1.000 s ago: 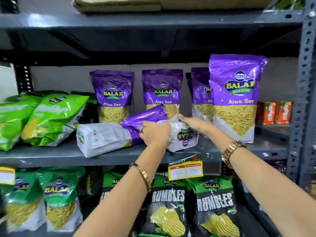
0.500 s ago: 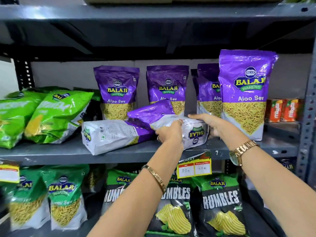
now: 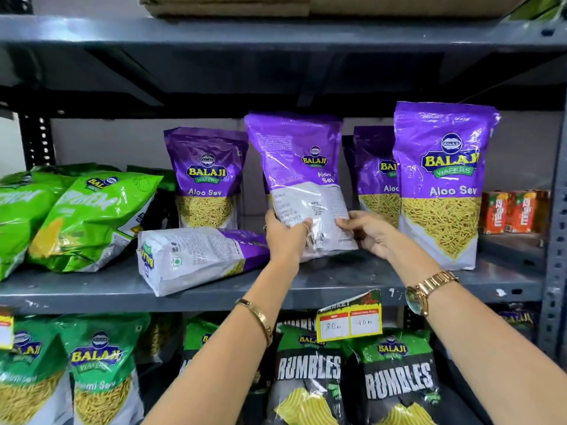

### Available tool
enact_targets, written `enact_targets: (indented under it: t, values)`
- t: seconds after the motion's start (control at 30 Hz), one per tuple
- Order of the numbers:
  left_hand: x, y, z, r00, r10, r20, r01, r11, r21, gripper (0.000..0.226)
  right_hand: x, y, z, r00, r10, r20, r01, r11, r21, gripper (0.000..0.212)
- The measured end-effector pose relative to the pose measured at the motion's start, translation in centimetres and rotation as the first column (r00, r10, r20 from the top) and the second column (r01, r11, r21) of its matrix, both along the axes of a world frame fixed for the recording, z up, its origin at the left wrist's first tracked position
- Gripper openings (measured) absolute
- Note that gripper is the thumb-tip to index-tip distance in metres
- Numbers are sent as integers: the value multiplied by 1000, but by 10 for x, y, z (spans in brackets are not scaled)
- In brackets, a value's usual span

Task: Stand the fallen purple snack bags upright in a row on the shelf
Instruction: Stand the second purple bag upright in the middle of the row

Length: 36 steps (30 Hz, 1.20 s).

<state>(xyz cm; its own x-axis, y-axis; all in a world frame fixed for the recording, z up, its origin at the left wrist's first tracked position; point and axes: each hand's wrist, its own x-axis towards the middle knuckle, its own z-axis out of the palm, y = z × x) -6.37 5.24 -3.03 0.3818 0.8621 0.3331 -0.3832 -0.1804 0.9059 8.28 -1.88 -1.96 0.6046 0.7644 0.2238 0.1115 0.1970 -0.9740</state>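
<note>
A purple Aloo Sev bag (image 3: 302, 167) stands nearly upright at the middle of the grey shelf (image 3: 352, 280), its back side facing me. My left hand (image 3: 287, 237) grips its lower left edge and my right hand (image 3: 366, 233) holds its lower right corner. To its left a second purple bag (image 3: 190, 259) lies on its side, white bottom end toward me. Three purple bags stand upright: one at the back left (image 3: 207, 176), one behind on the right (image 3: 376, 179), partly hidden, and a large one at the front right (image 3: 441, 182).
Green snack bags (image 3: 82, 219) lean in a pile at the shelf's left end. Small orange cartons (image 3: 515, 211) sit at the far right, by the perforated upright post (image 3: 555, 240). A yellow price tag (image 3: 349, 320) hangs on the shelf edge. Green and black bags fill the shelf below.
Both hands have lifted the bag that lay across the other fallen one and turned it up on end. The second fallen bag has stayed flat.
</note>
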Motion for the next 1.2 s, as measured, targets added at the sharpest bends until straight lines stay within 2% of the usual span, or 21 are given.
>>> enact_targets:
  t: [0.07,0.2,0.33,0.43,0.5,0.57,0.63,0.67,0.73,0.8,0.87,1.0,1.1,1.2]
  values:
    - [0,9,-3,998,-61,-19,61,997,43,59,2,3,-2,999,-44,4,44,999,7,19]
    - [6,24,-13,988,-58,-145,83,981,176,66,5,11,-11,996,-91,-12,90,995,-46,43]
    - [14,29,-15,975,-60,-213,112,964,242,75,13,13,-18,993,-67,-98,64,997,-34,48]
    - [13,25,-13,972,-57,-227,115,961,252,73,13,16,-18,992,-92,-85,89,995,-37,50]
    - [10,25,-10,978,-81,-190,121,970,210,62,12,20,-18,975,-218,-28,218,976,-22,45]
    - [8,25,-4,985,-109,-130,126,983,134,57,9,19,-21,894,-445,49,439,894,90,44]
    - [13,32,-1,985,-138,-106,138,990,-9,74,-1,15,-25,771,-620,141,580,777,244,36]
    - [18,37,-1,983,-160,-95,154,986,-69,77,-7,15,-28,737,-647,195,583,755,302,33]
    - [20,35,3,974,-203,-103,189,973,-130,64,-17,18,-33,729,-614,303,522,785,334,33]
    - [22,36,3,956,-269,-119,249,955,-158,50,-18,24,-37,733,-546,406,488,837,245,39]
    - [23,38,0,942,-301,-150,274,945,-178,43,-13,28,-36,761,-485,432,454,872,180,45]
    - [21,30,-1,931,-329,-160,298,936,-189,32,-5,34,-23,896,-374,241,355,927,120,40]
    - [27,21,-9,946,-241,-216,235,971,-49,36,0,42,-13,968,-252,12,250,966,70,37]
    - [28,8,-18,958,-149,-243,175,980,90,46,5,42,-8,982,-104,-157,120,988,96,35]
